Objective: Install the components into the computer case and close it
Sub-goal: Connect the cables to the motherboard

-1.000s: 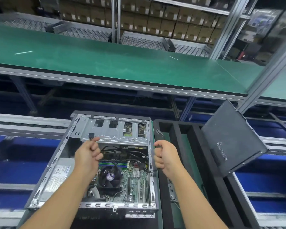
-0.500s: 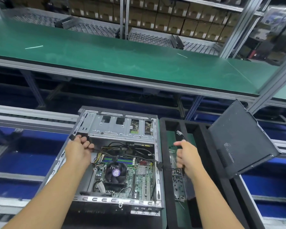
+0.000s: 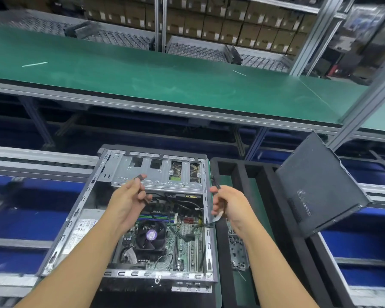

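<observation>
Above the open computer case (image 3: 75, 215) at six o'clock, my left hand (image 3: 127, 202) pinches a black connector (image 3: 140, 177), my right hand (image 3: 230, 204) at three o'clock curled round a cable (image 3: 217, 186).

Left hand (image 3: 129, 202): moved from the left corner of the computer case (image 3: 75, 218) back toward the middle. It is now over the front edge of the drive cage (image 3: 165, 172), pinching a small black connector (image 3: 140, 177) between thumb and forefinger.
Right hand (image 3: 228, 204): drawn in from over the foam tray (image 3: 249, 174) to just beside the right rail (image 3: 207, 197). Its fingers are looser, seemingly curled around a black cable (image 3: 217, 186).
</observation>
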